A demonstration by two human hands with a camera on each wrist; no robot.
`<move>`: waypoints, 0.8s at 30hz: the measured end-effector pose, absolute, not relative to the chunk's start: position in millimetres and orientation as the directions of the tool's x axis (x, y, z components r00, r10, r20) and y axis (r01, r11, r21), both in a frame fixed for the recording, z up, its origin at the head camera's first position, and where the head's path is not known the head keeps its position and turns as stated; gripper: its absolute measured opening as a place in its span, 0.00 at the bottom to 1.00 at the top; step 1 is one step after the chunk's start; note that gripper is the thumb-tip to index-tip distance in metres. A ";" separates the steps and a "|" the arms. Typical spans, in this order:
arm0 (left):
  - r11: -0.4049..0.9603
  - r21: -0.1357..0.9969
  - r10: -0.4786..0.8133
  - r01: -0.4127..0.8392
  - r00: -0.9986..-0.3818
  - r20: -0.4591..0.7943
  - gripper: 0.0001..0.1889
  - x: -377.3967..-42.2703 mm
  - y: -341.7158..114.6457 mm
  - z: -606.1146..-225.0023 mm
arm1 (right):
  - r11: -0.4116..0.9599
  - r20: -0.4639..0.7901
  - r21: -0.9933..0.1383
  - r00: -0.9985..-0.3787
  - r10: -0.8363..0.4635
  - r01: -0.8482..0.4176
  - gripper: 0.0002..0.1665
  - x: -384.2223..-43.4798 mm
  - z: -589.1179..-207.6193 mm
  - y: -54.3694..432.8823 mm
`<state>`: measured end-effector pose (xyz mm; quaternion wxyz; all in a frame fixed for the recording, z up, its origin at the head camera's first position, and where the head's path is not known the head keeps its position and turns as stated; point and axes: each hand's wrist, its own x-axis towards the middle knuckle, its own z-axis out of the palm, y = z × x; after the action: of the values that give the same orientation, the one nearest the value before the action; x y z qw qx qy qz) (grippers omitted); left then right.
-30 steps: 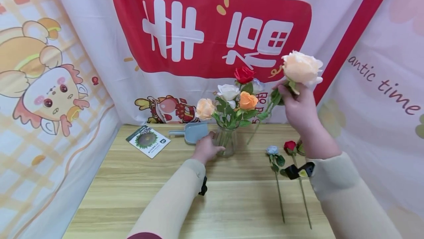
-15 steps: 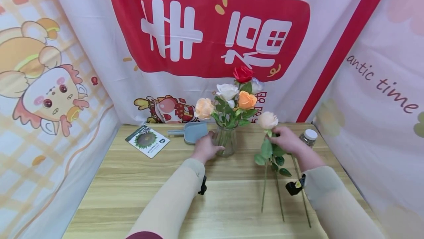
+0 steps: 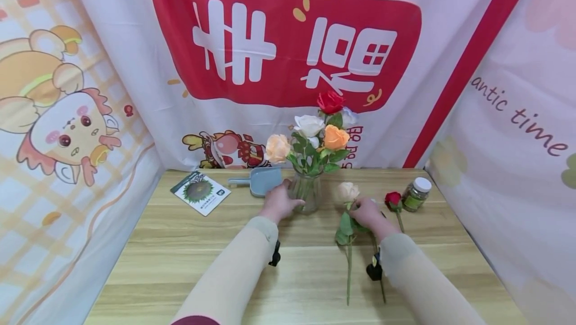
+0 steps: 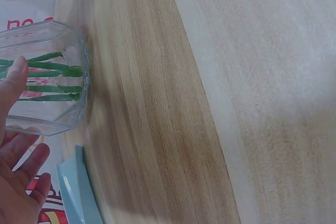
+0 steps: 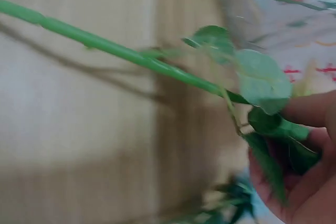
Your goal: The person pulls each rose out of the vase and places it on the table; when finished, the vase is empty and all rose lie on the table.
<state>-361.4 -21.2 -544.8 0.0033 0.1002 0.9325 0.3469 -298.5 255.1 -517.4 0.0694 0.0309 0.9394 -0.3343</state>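
My left hand (image 3: 280, 202) grips the lower part of a clear glass vase (image 3: 310, 195), its thumb across one side and its fingers against the other in the left wrist view. The vase stands upright and holds several roses: peach, white, orange and red. To the right of it, my right hand (image 3: 370, 213) pinches a pale cream rose (image 3: 348, 192) just below the bloom, low over the table. Its green stem (image 5: 131, 53) points toward the person. Under the right hand lies the blue rose, its bloom mostly covered and its stem (image 3: 383, 289) showing.
A red rose (image 3: 393, 199) lies at the right beside a white-lidded jar (image 3: 416, 194). Left of the vase are a blue-grey scoop (image 3: 265, 181) and a printed card (image 3: 200, 192). Printed cloths hang around the wooden table (image 3: 180, 255).
My right hand has come down from high at the right and then moved left, bringing the cream rose close to the table. The left hand stays on the vase.
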 end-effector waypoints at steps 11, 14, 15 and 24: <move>0.747 0.642 0.184 0.174 -0.982 0.052 0.34 -363.6 -20.8 -545.7 | 0.758 -0.117 -0.625 -0.982 0.146 0.187 0.07 -287.0 -553.1 240.5; 0.745 0.644 0.184 0.171 -0.982 0.048 0.34 -364.4 -20.0 -545.6 | 0.769 -0.110 -0.614 -0.984 0.142 0.180 0.10 -287.6 -551.7 241.2; 0.747 0.643 0.183 0.168 -0.982 0.043 0.34 -364.6 -19.9 -545.8 | 0.770 -0.112 -0.611 -0.983 0.144 0.182 0.11 -288.6 -549.0 240.6; 0.745 0.638 0.187 0.192 -0.979 0.076 0.34 -362.7 -21.1 -544.1 | 0.682 0.075 -0.723 -0.969 0.235 0.110 0.12 -312.8 -490.5 218.5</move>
<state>-362.7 -21.1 -544.1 -0.0033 0.1015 0.9342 0.3421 -312.8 218.5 -490.5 -0.0810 0.0945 0.9136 -0.3871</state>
